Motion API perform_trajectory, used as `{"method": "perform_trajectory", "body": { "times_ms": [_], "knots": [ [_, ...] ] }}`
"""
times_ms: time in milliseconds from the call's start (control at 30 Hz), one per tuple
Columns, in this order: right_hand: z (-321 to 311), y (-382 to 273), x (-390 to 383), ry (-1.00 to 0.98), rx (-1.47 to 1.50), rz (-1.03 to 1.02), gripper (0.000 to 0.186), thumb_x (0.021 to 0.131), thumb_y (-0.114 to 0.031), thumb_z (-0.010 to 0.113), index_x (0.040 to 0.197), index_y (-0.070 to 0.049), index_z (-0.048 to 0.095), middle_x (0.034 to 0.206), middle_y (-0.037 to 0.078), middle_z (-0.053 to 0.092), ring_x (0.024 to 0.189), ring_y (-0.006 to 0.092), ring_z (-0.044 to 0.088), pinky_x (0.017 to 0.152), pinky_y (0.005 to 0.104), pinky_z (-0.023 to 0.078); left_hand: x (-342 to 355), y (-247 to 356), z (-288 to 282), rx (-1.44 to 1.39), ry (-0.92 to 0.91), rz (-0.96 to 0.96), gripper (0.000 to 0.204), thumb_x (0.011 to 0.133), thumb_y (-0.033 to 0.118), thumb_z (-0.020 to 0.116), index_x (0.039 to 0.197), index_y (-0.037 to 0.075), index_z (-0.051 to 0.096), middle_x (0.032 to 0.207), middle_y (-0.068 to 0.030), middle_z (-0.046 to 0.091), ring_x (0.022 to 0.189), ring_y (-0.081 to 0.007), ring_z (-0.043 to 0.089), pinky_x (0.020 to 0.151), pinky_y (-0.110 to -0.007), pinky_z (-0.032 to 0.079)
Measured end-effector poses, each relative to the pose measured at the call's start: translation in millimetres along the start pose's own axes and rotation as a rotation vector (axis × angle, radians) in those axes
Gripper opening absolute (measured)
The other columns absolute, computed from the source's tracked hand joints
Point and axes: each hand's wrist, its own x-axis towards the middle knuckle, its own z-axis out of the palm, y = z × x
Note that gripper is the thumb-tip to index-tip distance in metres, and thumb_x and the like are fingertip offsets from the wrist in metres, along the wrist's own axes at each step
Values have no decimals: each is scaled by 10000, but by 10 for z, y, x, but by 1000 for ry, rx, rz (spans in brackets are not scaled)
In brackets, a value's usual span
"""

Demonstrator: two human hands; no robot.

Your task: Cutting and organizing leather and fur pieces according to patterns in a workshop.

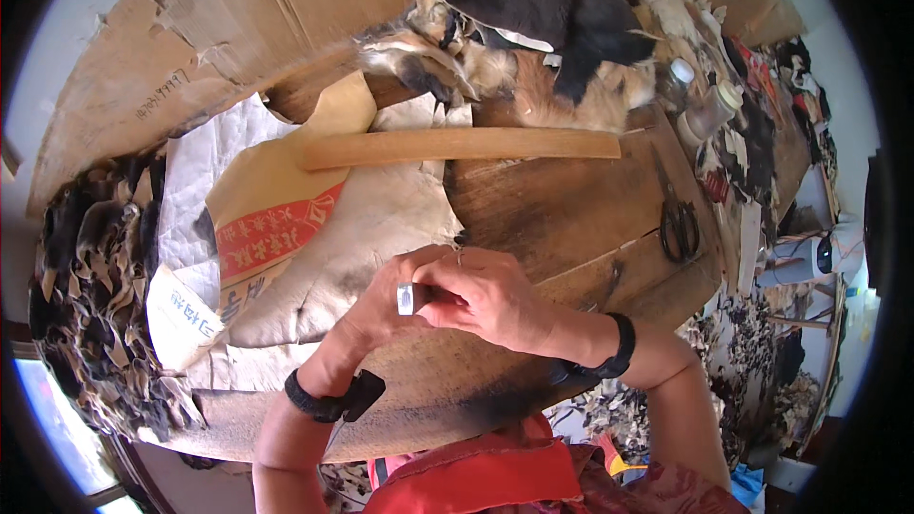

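Note:
My left hand (392,293) and my right hand (495,297) meet over the near middle of the wooden board (543,209), fingers curled and pressed together. A small whitish, silvery piece (407,299) pokes out between them; its kind, and anything else inside the fingers, is hidden. Just beyond my left hand lies a pale hide (371,238), flesh side up. On it rest a tan paper sheet with a red band (271,181) and a long wooden ruler (466,146). Black-handled scissors (679,228) lie on the board to the right of my hands.
Dark fur scraps (100,276) are heaped at the left edge. Black and brown furs (552,19) pile up at the back. Two clear bottles (709,114) stand at the right among more scraps. A cardboard sheet (228,29) rises behind the board.

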Motion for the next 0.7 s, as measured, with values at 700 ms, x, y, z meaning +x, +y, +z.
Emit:
{"method": "perform_trajectory", "body": {
  "times_ms": [700],
  "knots": [
    [319,449,-951,-87,-717,-284,251,788,-120,654,1030,-52,655,952,71,571,865,216,611,754,330,550,-281,-224,353,366,248,-159,154,787,-19,659,861,53,544,684,-110,602,586,-258,638,549,-356,494]
  ]
}}
